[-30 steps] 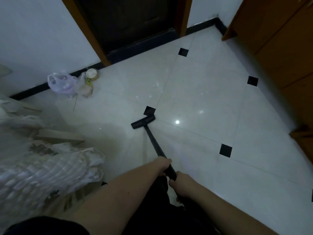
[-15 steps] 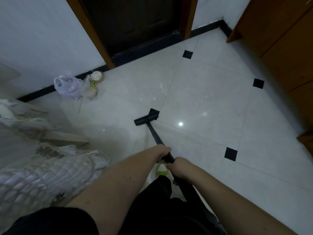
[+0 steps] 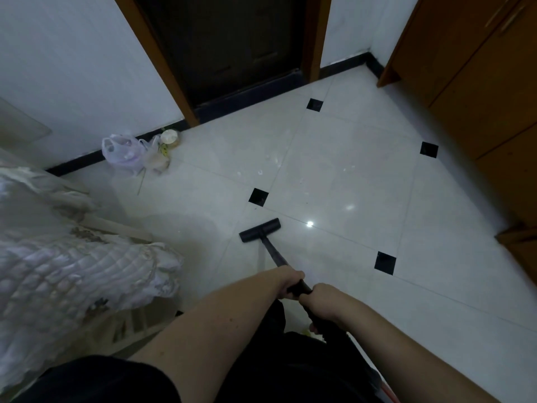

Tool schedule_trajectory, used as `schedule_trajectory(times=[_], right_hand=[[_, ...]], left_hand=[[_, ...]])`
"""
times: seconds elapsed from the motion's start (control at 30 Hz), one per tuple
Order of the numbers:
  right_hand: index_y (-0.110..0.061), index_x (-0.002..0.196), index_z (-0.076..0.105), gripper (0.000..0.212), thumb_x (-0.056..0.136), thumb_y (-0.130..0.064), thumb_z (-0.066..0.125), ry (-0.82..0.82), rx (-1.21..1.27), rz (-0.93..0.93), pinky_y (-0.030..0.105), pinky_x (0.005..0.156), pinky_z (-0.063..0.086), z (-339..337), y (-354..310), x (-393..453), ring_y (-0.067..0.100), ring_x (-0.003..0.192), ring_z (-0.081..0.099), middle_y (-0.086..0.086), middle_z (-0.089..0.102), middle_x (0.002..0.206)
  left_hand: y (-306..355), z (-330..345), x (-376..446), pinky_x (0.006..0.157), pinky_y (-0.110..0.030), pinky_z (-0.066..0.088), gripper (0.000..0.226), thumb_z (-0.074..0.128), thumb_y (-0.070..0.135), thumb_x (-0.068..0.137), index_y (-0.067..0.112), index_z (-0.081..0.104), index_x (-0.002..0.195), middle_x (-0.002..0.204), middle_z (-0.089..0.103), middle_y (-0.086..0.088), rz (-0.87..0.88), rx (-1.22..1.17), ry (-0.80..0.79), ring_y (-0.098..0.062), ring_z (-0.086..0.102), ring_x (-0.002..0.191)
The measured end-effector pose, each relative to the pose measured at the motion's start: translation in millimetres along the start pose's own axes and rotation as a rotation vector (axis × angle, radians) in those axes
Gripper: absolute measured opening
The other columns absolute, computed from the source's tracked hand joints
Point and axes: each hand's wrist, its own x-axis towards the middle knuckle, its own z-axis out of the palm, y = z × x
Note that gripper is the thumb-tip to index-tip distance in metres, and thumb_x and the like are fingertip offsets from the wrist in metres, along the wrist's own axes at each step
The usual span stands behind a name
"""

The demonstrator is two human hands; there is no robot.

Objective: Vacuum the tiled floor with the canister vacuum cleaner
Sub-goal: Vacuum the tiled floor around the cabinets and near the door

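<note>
Vacuum wand (image 3: 274, 254) runs up-left from both fists to its floor head (image 3: 260, 230) at frame centre; left hand (image 3: 287, 282) grips further forward, right hand (image 3: 319, 298) wrapped behind, pale specks (image 3: 261, 170) beyond.

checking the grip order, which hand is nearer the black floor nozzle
Left. The left hand grips the wand higher up its length, closer to the floor nozzle. The right hand grips just behind it, nearer the body.

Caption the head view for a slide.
Both hands, left ahead of right, grip the wand; nozzle flat on the tiled floor.
</note>
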Motion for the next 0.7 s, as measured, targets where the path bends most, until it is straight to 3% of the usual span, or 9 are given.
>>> schedule_trajectory(times=[0.1, 0.2, 0.3, 0.4, 0.47, 0.53, 0.6, 0.7], right_hand=[[-0.013, 0.071, 0.048, 0.026, 0.096, -0.021, 0.048, -0.008, -0.022, -0.038, 0.033, 0.069, 0.055, 3.1, 1.1, -10.0, 0.024, 0.060, 0.062, 0.007, 0.056, 0.066], [-0.012, 0.071, 0.044, 0.027, 0.098, -0.014, 0.043, -0.049, -0.078, -0.057, 0.030, 0.059, 0.049, 9.0, -6.1, -14.2, 0.031, 0.065, 0.061, 0.009, 0.053, 0.066], [-0.008, 0.074, 0.045, 0.025, 0.097, -0.015, 0.042, -0.024, -0.030, -0.028, 0.027, 0.050, 0.045, 14.4, -14.8, -6.9, 0.029, 0.057, 0.061, 0.013, 0.054, 0.066], [-0.009, 0.073, 0.042, 0.027, 0.099, -0.017, 0.041, -0.018, -0.068, -0.025, 0.032, 0.059, 0.050, 18.2, -27.6, 7.4, 0.039, 0.078, 0.068, 0.013, 0.052, 0.068], [-0.008, 0.075, 0.041, 0.026, 0.099, -0.017, 0.040, -0.021, -0.056, 0.001, 0.031, 0.055, 0.050, 19.1, -38.8, 13.6, 0.035, 0.067, 0.066, 0.015, 0.052, 0.069], [-0.007, 0.079, 0.042, 0.022, 0.099, -0.017, 0.040, -0.025, -0.009, 0.024, 0.029, 0.048, 0.048, 17.8, -49.7, 22.2, 0.028, 0.054, 0.061, 0.017, 0.054, 0.070], [-0.006, 0.083, 0.044, 0.018, 0.097, -0.016, 0.039, -0.018, -0.008, 0.042, 0.029, 0.048, 0.048, 14.6, -61.4, 30.7, 0.028, 0.053, 0.061, 0.018, 0.054, 0.072], [-0.007, 0.088, 0.044, 0.014, 0.095, -0.018, 0.039, -0.006, -0.070, 0.002, 0.029, 0.049, 0.049, 8.4, -85.1, 46.1, 0.030, 0.055, 0.063, 0.015, 0.053, 0.072]], left_hand=[[-3.7, 0.2, -4.0, 0.029, -0.016, 0.039, 0.026, 0.044, 0.022, 0.100, 0.004, 0.045, 0.081, 0.074, 0.048, -0.006, 0.004, 0.036, 0.023, -0.015, 0.049, 0.059], [-6.0, -6.4, -3.7, 0.031, -0.018, 0.042, 0.019, 0.045, 0.021, 0.099, 0.001, 0.046, 0.100, 0.076, 0.048, -0.007, -0.020, 0.021, 0.019, -0.016, 0.049, 0.061], [-5.3, -16.7, 2.8, 0.044, -0.024, 0.045, 0.022, 0.048, 0.022, 0.098, 0.002, 0.045, 0.107, 0.082, 0.053, -0.008, 0.002, -0.022, 0.037, -0.018, 0.056, 0.070], [-1.5, -30.4, 10.8, 0.050, -0.024, 0.047, 0.022, 0.050, 0.021, 0.098, 0.001, 0.044, 0.101, 0.093, 0.056, -0.012, 0.002, -0.087, 0.058, -0.022, 0.062, 0.080], [3.0, -40.4, 15.1, 0.048, -0.024, 0.048, 0.024, 0.051, 0.023, 0.097, -0.001, 0.048, 0.100, 0.091, 0.056, -0.012, -0.008, -0.087, 0.054, -0.021, 0.061, 0.077], [8.7, -51.5, 26.0, 0.041, -0.023, 0.047, 0.032, 0.051, 0.025, 0.097, -0.001, 0.051, 0.116, 0.097, 0.059, -0.011, -0.008, -0.086, 0.028, -0.020, 0.063, 0.079], [15.9, -61.1, 35.7, 0.040, -0.023, 0.048, 0.036, 0.051, 0.026, 0.097, 0.000, 0.050, 0.122, 0.102, 0.060, -0.011, -0.006, -0.119, 0.017, -0.019, 0.063, 0.077], [31.1, -82.1, 52.4, 0.051, -0.027, 0.051, 0.030, 0.049, 0.023, 0.098, -0.001, 0.048, 0.116, 0.108, 0.061, -0.015, -0.001, -0.176, -0.008, -0.028, 0.064, 0.103]])
